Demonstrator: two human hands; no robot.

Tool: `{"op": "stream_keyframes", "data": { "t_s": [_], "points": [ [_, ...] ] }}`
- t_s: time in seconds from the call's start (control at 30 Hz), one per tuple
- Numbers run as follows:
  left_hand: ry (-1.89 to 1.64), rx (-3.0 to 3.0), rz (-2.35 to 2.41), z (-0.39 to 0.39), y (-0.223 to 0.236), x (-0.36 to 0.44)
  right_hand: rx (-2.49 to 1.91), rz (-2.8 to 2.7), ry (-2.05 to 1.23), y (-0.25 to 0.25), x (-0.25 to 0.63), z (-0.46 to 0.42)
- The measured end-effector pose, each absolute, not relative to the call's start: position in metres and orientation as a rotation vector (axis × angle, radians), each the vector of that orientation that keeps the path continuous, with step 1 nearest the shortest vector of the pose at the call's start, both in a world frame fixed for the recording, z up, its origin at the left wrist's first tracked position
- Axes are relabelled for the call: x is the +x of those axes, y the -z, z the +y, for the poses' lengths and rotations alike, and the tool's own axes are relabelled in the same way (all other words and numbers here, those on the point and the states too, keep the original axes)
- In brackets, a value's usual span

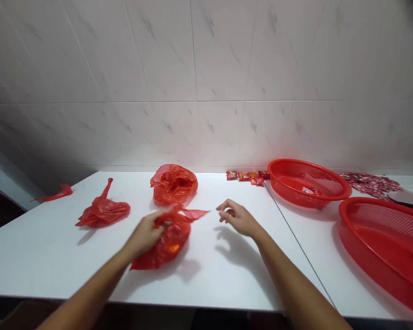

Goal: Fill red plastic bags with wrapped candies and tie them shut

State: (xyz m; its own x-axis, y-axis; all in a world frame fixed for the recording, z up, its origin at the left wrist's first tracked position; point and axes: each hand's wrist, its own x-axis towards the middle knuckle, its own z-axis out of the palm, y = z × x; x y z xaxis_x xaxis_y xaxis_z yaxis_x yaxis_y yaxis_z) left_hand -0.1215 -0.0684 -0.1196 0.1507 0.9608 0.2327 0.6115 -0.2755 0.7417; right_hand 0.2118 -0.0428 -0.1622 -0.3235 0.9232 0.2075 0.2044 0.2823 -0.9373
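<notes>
My left hand (150, 233) is closed on the gathered top of a red plastic bag (168, 245), which is filled and shows something orange through its thin side. One loose corner of the bag sticks out to the right. Across from it, my right hand (239, 217) hovers above the white table (206, 284) with its fingers curled but apart and nothing between them. Its shadow falls on the tabletop below. Just beyond the held bag sits another red plastic bag (175, 184), its mouth loosely open.
A knotted red bag (104, 208) lies to the left, with a red plastic scrap (55, 195) at the left edge. Several small red packets (243, 176) line the wall. Two red baskets (309, 201) (371, 247) stand at right, near a patterned pile (371, 183).
</notes>
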Motion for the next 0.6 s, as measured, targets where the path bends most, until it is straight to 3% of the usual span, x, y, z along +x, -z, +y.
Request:
{"op": "stream_keyframes", "data": {
  "t_s": [0.2, 0.37, 0.47, 0.6],
  "points": [
    [-1.193, 1.736, 2.433, -0.012, 0.075, -0.231, -1.324, -1.440, -0.944, 0.231, 0.235, 0.001],
    [-1.458, 1.956, 2.552, 0.026, 0.056, -0.194, -1.304, -1.371, -0.960, 0.246, 0.237, 0.008],
    [-1.167, 2.203, 2.293, 0.062, 0.062, -0.146, -1.259, -1.295, -1.020, 0.250, 0.243, 0.014],
    [-0.807, 2.103, 2.217, 0.119, 0.070, -0.106, -1.194, -1.193, -1.081, 0.254, 0.251, 0.020]
  ]
}}
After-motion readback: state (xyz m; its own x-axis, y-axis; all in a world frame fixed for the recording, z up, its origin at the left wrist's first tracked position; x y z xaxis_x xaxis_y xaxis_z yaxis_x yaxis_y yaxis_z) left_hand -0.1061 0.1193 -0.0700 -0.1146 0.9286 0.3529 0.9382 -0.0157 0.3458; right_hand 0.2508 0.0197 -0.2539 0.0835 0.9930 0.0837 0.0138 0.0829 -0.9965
